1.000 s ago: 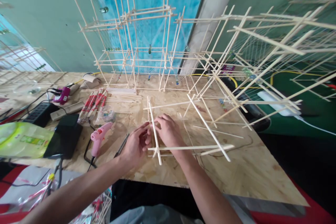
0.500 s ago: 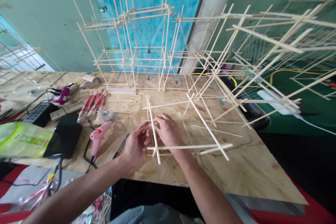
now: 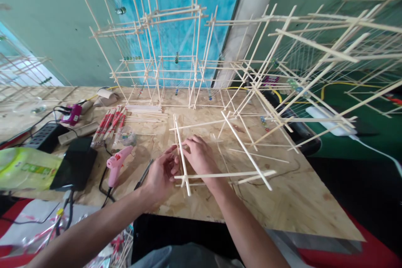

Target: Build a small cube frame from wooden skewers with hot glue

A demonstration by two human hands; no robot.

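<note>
A flat frame of thin wooden sticks [image 3: 220, 174] lies on the chipboard table [image 3: 298, 205], in front of me. My left hand [image 3: 161, 171] stands left of its long upright stick [image 3: 184, 171], fingers apart and tips close to the stick. My right hand [image 3: 197, 156] comes from the other side, its curled fingers resting at the stick's upper part. The hands nearly meet there, and their fingers hide the joint beneath. Left of my left hand lie a pink glue gun [image 3: 115, 165] and a slim dark metal tool [image 3: 144, 174].
Tall stick lattices strung with marbles [image 3: 157, 67] rise at the back, and another [image 3: 314, 50] leans in at right. Red-wrapped stick bundles [image 3: 108, 123], a plastic bag of marbles [image 3: 125, 136], a black power strip [image 3: 45, 138] and cables lie at left.
The whole view has drifted slightly left and up. My hands stay around the same stick, with only small shifts of the fingers.
</note>
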